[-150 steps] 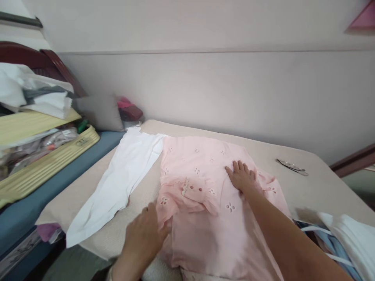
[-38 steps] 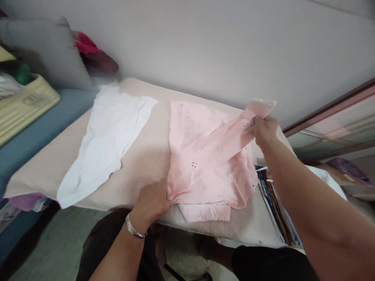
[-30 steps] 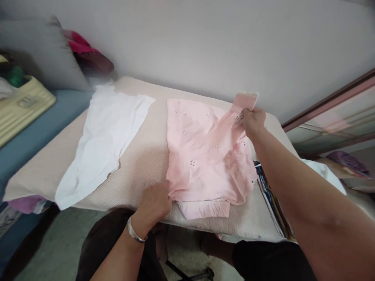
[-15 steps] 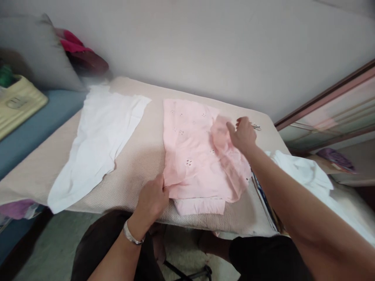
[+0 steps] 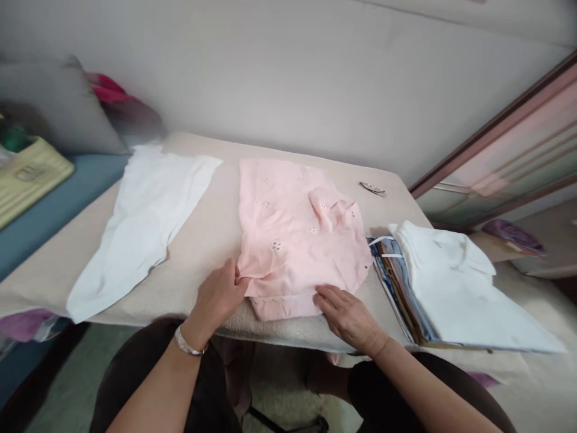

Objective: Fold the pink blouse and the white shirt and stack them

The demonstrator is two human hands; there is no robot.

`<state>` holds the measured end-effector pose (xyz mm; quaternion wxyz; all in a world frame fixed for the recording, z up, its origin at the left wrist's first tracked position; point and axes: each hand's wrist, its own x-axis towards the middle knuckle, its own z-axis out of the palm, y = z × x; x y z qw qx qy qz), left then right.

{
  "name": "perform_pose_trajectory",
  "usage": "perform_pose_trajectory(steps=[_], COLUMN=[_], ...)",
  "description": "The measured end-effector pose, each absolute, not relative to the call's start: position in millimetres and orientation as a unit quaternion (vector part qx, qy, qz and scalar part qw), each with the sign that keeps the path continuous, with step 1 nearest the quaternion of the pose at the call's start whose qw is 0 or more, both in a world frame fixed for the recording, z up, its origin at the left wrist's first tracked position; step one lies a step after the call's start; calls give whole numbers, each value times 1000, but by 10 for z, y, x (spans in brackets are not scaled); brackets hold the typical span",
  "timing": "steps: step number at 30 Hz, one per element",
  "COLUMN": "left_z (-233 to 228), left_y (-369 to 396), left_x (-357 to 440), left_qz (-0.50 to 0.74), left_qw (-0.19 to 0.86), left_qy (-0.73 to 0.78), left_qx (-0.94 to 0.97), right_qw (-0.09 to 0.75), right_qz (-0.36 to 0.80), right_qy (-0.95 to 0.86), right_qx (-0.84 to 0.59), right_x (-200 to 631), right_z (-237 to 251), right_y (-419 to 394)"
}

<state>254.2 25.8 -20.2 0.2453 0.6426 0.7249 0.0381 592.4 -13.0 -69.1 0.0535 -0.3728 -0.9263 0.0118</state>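
Pink garment spread mid-table, near edge overhanging slightly. Left hand pinching lower-left corner, fingers closed on fabric. Right hand flat and open, fingertips at bottom hem (pressing, not gripping). White cloth to left, well apart. Folded stack just beside right edge. Scissors beyond.

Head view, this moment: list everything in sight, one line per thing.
pink garment: 1, pale pink with eyelets, centre of the pad
white cloth: 1, white, flat to its left
pad: 1, beige, under both
folded stack: 1, white on top, blue edges, right of the garment
metal clip: 1, silver, far right of pad
cushion: 1, grey, far left
yellow tray: 1, left edge
left hand: pinches the garment's near left corner
right hand: fingers on its near hem
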Motion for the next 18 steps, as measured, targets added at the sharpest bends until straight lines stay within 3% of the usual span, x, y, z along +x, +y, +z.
perform_pose_trajectory(steps=[5, 10, 18], left_z=[-194, -183, -226], left_y=[175, 204, 148], left_x=[2485, 2508, 2576], left_qz=[123, 160, -58], left_qw=[348, 415, 219], left_qy=[647, 609, 713], left_qx=[668, 657, 663], right_qw=[161, 148, 17], right_qz=[92, 144, 123], right_qy=[-899, -891, -894], right_qx=[-397, -405, -431], right_x=[5906, 5962, 5884], right_z=[-576, -357, -414], right_y=[-85, -78, -103])
